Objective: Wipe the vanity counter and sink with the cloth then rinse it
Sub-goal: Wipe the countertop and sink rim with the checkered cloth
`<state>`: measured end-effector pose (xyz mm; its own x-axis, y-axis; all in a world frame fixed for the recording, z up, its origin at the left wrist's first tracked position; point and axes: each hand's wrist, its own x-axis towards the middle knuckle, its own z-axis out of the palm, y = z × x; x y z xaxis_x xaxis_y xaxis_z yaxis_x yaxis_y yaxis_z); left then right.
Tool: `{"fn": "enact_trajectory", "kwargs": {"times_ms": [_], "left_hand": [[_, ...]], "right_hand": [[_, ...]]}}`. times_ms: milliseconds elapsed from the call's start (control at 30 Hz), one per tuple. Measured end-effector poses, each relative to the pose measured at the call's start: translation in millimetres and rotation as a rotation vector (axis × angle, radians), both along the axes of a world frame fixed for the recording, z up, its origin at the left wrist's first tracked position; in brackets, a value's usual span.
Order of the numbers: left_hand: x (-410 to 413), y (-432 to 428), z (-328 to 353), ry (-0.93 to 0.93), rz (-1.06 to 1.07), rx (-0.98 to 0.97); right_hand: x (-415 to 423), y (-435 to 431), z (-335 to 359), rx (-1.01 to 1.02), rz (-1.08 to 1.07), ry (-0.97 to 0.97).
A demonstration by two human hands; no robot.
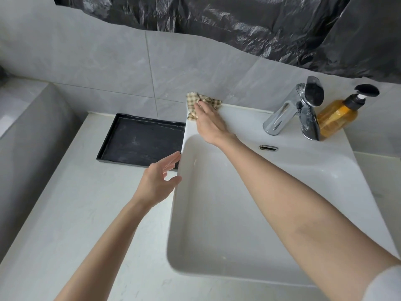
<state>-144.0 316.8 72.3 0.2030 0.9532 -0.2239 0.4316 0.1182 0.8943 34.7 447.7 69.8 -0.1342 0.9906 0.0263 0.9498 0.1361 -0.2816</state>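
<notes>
A beige checked cloth (200, 102) lies bunched on the back left corner of the white sink (321, 170). My right hand (209, 124) presses flat on the cloth with straight fingers, arm stretched across the basin. My left hand (159, 180) hovers with relaxed, spread fingers at the sink's left rim, above the pale vanity counter (76, 213); it holds nothing. The basin looks dry and bare.
A black rectangular tray (112, 144) sits on the counter left of the sink. A chrome faucet (290, 111) and an amber pump bottle (338, 118) stand at the sink's back right. Black plastic sheeting (260, 22) hangs over the grey tiled wall.
</notes>
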Motion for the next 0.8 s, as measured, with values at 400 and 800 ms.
{"fn": "enact_trajectory", "kwargs": {"times_ms": [400,800], "left_hand": [[1,-4,3,-0.003,0.021,-0.003],[-2,-6,3,0.017,0.021,-0.012]], "right_hand": [[20,-36,-11,0.016,0.246,0.036],[-2,-10,-7,0.014,0.133,0.036]]}}
